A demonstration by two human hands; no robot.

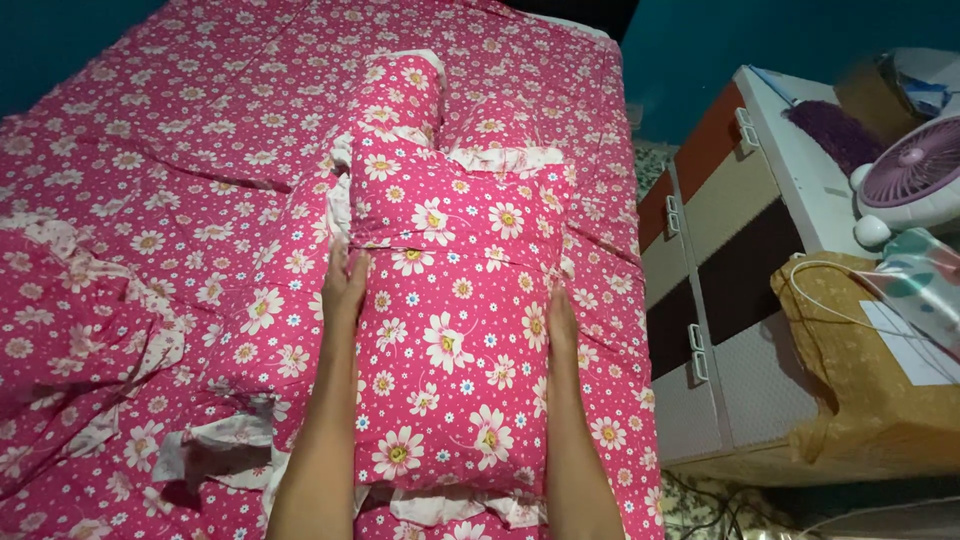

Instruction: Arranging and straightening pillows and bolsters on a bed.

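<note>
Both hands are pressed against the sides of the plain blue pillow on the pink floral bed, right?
Not quite. In the head view the left hand and right hand do press its sides, but the pillow is pink with white flowers, matching the bedsheet.

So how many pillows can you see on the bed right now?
3. One pillow is pressed between the left hand and right hand; a second lies just beyond it; a bolster sits farthest away. Bedding may hide others.

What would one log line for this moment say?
left hand: flat on pillow left edge | right hand: flat on right edge | pillow: lying on bed
</note>
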